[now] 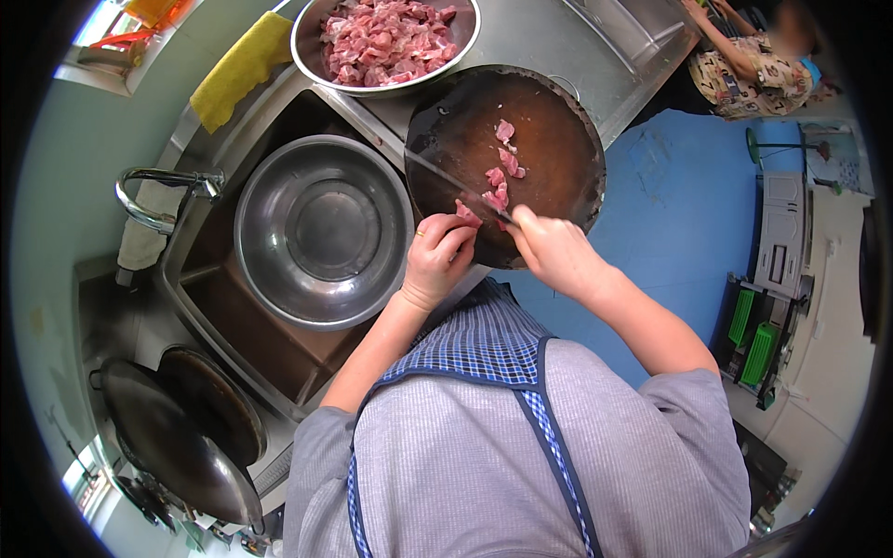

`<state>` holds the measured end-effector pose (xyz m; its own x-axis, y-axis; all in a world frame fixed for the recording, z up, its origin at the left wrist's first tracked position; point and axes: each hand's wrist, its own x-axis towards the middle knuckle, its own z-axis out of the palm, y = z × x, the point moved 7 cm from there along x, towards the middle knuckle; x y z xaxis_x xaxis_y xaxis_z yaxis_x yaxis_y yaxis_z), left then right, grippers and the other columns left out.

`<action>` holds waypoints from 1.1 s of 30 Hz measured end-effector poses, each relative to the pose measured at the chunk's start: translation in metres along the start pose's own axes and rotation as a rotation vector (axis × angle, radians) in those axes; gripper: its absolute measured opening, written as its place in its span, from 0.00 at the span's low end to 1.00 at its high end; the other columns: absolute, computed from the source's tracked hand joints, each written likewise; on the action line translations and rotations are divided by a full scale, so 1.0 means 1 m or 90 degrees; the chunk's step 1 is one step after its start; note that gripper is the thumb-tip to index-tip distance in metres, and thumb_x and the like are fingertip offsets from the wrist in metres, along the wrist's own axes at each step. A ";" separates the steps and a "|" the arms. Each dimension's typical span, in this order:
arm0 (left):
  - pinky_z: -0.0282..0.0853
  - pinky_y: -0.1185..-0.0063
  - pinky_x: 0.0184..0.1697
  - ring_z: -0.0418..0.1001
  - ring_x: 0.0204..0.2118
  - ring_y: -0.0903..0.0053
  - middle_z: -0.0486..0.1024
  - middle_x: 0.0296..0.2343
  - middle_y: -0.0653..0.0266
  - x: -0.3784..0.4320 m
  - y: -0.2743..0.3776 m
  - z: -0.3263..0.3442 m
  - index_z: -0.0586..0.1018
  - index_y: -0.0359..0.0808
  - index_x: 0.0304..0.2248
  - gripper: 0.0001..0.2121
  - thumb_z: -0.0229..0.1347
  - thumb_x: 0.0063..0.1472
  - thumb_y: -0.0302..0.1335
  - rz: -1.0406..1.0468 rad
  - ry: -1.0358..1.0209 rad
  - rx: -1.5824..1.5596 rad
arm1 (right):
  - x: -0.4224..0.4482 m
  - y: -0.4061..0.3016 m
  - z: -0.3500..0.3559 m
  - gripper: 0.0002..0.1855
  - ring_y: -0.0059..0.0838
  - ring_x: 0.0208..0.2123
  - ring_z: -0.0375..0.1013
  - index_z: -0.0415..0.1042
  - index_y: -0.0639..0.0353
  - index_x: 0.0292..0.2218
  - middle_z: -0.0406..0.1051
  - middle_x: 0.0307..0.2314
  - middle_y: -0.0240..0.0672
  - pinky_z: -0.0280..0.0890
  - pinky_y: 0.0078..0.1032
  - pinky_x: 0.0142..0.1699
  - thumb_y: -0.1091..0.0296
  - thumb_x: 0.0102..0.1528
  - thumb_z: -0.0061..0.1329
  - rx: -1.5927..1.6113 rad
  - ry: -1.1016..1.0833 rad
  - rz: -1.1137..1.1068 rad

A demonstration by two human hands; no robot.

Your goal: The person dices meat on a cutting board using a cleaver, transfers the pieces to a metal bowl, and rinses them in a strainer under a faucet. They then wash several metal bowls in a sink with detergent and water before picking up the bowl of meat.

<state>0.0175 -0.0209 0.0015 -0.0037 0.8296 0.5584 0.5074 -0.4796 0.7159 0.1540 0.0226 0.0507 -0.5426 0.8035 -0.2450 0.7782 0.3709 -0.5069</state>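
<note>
My right hand (pixel 554 244) grips the handle of a kitchen knife (pixel 446 178), whose blade reaches up and left across a round dark cutting board (pixel 558 146). At the board's near left edge, my left hand (pixel 438 252) pinches a piece of raw meat (pixel 467 213) close to the blade. Several cut pieces of raw meat (pixel 511 162) lie in a rough line up the board. Beyond it, a steel bowl (pixel 307 49) holds a heap of chopped raw meat (pixel 387 42). The knife's lower edge partly hides the meat by my right fingers.
Left of the board, a large metal basin (pixel 335 216) sits in the steel sink (pixel 230 335) beside a chrome faucet (pixel 150 199). A yellow cloth (pixel 241 70) hangs over the sink's rim. A wok (pixel 167 439) stands at lower left. Another person (pixel 753 70) is at upper right.
</note>
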 end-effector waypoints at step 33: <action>0.42 0.62 0.58 0.51 0.56 0.54 0.57 0.50 0.46 0.056 -0.020 0.058 0.62 0.31 0.46 0.31 0.58 0.47 0.40 -0.130 -0.110 0.229 | -0.038 0.116 -0.018 0.11 0.37 0.16 0.70 0.65 0.58 0.35 0.66 0.15 0.43 0.65 0.33 0.22 0.60 0.56 0.42 0.252 0.105 0.230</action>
<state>0.0573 0.0515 -0.0059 -0.0062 0.9469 0.3213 0.7787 -0.1970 0.5956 0.2705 0.0435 0.0157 -0.1827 0.9209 -0.3443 0.7101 -0.1186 -0.6940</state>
